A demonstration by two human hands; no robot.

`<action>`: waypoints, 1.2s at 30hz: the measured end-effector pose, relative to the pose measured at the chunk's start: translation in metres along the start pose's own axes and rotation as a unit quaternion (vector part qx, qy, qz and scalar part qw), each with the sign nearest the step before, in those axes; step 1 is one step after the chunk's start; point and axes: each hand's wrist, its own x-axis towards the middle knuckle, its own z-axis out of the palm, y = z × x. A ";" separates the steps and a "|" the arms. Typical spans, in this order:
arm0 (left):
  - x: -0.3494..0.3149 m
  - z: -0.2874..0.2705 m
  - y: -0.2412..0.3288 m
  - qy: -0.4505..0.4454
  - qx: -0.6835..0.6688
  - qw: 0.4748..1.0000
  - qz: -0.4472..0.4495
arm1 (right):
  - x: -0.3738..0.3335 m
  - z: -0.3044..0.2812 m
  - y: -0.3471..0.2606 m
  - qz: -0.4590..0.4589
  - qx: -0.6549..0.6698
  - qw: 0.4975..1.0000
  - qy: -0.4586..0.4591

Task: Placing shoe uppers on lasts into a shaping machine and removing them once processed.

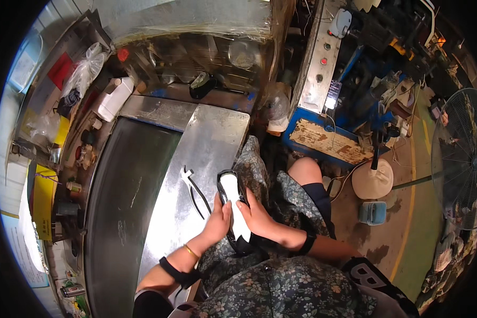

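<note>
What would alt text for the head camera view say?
A person's left hand and right hand hold a black shoe upper, its white underside facing up, over a floral garment. Pliers lie on a metal tabletop to the left; a fan stands far right.

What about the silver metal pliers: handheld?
No, the pliers lie on the grey metal tabletop; left hand and right hand hold a long black-and-white piece.

Black sleeve with bold white lettering, yellow panel with small dark print, pale notice with illegible lines
</note>
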 end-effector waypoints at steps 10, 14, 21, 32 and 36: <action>-0.005 0.019 0.002 0.008 -0.519 0.817 -0.250 | 0.013 -0.030 -0.029 -0.016 0.141 0.989 -0.039; 0.017 -0.002 0.028 0.010 -0.686 0.687 -0.240 | 0.037 -0.056 -0.049 0.028 0.222 0.961 -0.164; 0.027 0.006 0.054 0.045 -0.693 0.661 -0.282 | 0.013 -0.082 -0.058 0.070 0.397 0.905 -0.136; 0.007 0.050 0.086 -0.054 -0.620 0.761 -0.182 | -0.034 -0.199 -0.032 0.137 0.486 0.863 0.020; 0.011 0.051 0.048 -0.106 -0.326 0.939 -0.014 | -0.017 -0.307 -0.032 -0.013 0.276 0.939 0.203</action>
